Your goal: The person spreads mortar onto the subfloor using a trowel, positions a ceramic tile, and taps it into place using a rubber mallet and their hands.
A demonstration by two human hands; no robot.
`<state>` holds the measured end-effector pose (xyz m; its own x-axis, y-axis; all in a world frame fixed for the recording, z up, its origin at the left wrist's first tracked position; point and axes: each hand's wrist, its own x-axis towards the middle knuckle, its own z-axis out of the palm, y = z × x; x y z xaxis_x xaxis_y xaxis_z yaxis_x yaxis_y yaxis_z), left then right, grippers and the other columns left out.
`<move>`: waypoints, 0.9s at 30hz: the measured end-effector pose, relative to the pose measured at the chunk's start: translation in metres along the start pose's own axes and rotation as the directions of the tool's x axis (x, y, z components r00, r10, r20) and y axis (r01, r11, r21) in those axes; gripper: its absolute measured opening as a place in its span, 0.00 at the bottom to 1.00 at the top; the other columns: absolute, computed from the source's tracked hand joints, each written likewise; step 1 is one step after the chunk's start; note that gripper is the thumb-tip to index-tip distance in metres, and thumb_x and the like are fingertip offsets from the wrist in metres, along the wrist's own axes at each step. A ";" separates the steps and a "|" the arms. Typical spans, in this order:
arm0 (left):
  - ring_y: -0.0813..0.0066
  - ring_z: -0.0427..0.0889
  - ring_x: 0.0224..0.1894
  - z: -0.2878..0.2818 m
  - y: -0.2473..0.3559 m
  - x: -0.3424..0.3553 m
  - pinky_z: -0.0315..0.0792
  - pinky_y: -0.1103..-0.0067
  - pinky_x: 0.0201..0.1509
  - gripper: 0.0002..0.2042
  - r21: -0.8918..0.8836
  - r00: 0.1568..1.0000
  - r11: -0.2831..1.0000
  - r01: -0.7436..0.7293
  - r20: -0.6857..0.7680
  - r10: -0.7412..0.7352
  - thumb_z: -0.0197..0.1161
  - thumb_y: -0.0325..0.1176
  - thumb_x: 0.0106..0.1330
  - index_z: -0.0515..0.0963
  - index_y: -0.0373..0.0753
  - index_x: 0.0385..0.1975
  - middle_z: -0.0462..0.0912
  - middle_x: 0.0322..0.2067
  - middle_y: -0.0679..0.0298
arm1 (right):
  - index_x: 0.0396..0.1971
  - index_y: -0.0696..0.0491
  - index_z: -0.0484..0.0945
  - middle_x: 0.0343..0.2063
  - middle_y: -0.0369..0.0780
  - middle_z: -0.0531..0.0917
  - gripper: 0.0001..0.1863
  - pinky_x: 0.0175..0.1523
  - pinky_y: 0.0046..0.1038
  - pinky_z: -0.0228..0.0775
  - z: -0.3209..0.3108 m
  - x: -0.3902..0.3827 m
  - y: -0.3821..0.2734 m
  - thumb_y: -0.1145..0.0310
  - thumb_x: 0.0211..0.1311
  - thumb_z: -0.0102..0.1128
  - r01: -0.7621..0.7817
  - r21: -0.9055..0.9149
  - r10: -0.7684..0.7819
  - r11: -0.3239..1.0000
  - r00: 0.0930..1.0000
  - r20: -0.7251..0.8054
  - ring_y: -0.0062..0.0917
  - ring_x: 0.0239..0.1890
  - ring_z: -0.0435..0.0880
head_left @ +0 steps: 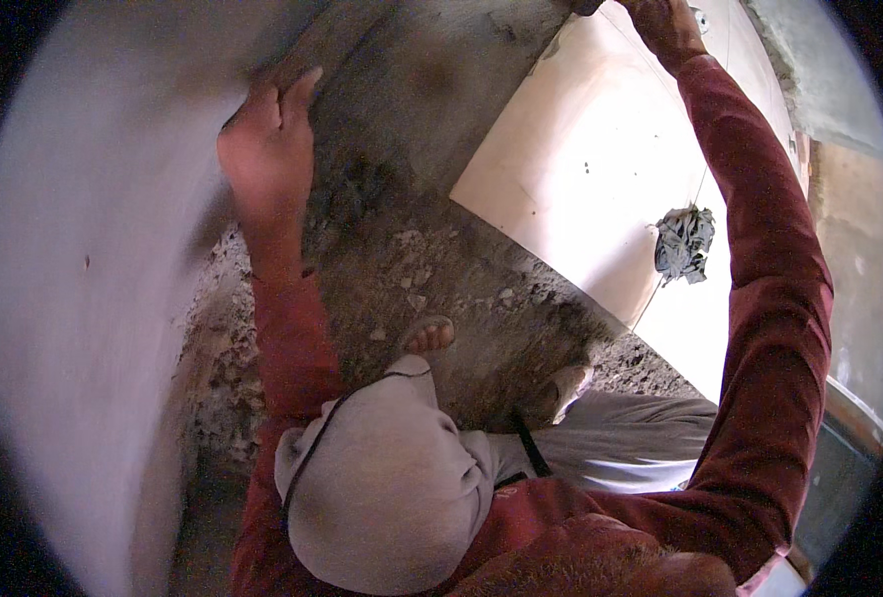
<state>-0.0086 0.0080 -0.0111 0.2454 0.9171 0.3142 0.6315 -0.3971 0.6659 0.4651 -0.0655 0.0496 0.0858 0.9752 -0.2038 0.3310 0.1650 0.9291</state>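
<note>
Pale, glossy tiles (561,164) are lying right of rough dark ground (392,249), showing specks, thin seams. Left grip (270,134) is hovering near the wall (83,259), right grip (665,30) at tiles' far end; cannot tell if either is gripping.

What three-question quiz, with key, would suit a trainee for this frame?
1. What lies on the pale, flat, glossy tiles: (a) a round orange bucket, (b) a crumpled dark-grey wad, (c) a red brick?
2. True or false: the bare left hand is nearer the smooth grey wall at picture left than the bare right hand is.
3. Fill in: both long fabric sleeves are ____.

Key: 1 b; 2 true; 3 maroon.
</note>
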 end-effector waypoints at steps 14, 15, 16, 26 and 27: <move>0.51 0.85 0.28 0.002 -0.036 0.004 0.78 0.61 0.38 0.18 0.329 0.984 0.934 -0.141 0.151 0.095 0.60 0.51 0.70 0.85 0.47 0.50 0.88 0.34 0.54 | 0.43 0.48 0.82 0.35 0.41 0.85 0.09 0.37 0.36 0.75 -0.226 -0.100 -0.018 0.64 0.67 0.57 0.378 0.285 -0.349 0.881 0.925 -0.147 0.31 0.33 0.87; 0.52 0.86 0.30 0.000 -0.023 0.003 0.77 0.60 0.39 0.19 0.218 0.995 0.973 -0.075 0.083 0.059 0.62 0.50 0.69 0.83 0.43 0.50 0.86 0.32 0.49 | 0.46 0.47 0.81 0.37 0.41 0.85 0.10 0.36 0.35 0.79 -0.223 -0.107 -0.022 0.65 0.68 0.58 0.368 0.307 -0.300 0.878 0.921 -0.247 0.29 0.31 0.87; 0.54 0.86 0.31 0.000 -0.006 0.002 0.75 0.60 0.39 0.20 0.105 1.000 0.994 -0.013 0.018 0.011 0.64 0.49 0.68 0.82 0.39 0.50 0.84 0.31 0.44 | 0.46 0.47 0.81 0.38 0.41 0.85 0.10 0.35 0.35 0.78 -0.224 -0.113 -0.023 0.67 0.68 0.57 0.390 0.355 -0.304 0.850 0.912 -0.275 0.30 0.31 0.87; 0.37 0.80 0.35 -0.004 -0.003 0.003 0.72 0.61 0.39 0.23 0.131 0.982 0.985 -0.110 -0.139 0.128 0.65 0.46 0.68 0.77 0.25 0.37 0.79 0.31 0.37 | 0.56 0.55 0.76 0.47 0.47 0.84 0.18 0.45 0.37 0.79 -0.155 -0.259 -0.015 0.65 0.70 0.61 0.220 0.955 -0.196 0.198 0.964 -0.181 0.37 0.40 0.87; 0.40 0.80 0.35 -0.007 0.000 0.002 0.72 0.62 0.40 0.23 0.148 0.988 0.986 -0.078 -0.122 0.097 0.65 0.46 0.68 0.77 0.25 0.38 0.80 0.31 0.37 | 0.57 0.55 0.76 0.44 0.47 0.84 0.19 0.43 0.36 0.78 -0.154 -0.280 -0.018 0.63 0.70 0.62 0.030 0.997 -0.288 0.075 0.957 -0.007 0.35 0.37 0.86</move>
<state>-0.0130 0.0096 -0.0057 0.2134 0.8632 0.4575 0.7124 -0.4579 0.5317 0.2906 -0.3192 0.1370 -0.0197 0.8872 -0.4610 0.9641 -0.1054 -0.2439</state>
